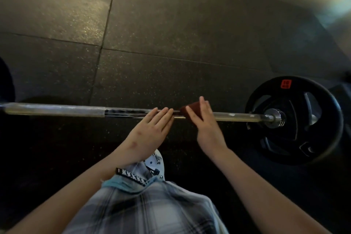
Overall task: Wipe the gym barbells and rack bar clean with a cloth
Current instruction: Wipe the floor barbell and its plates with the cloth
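**Wiping the barbell, mid-shaft**

Nearest, past a plaid shirt: left hand laid on the barbell, fingers straight and together, gripping nothing. Just right of it, right hand pressing a red cloth onto the bar, fingers straight. Better to wrap the cloth round, steady with the left, then sweep right toward the plate marked 10. Beyond, rubber floor.

Dim, blurred, glare upper right

Barbell runs off left edge; cloth perhaps half hidden by right hand.
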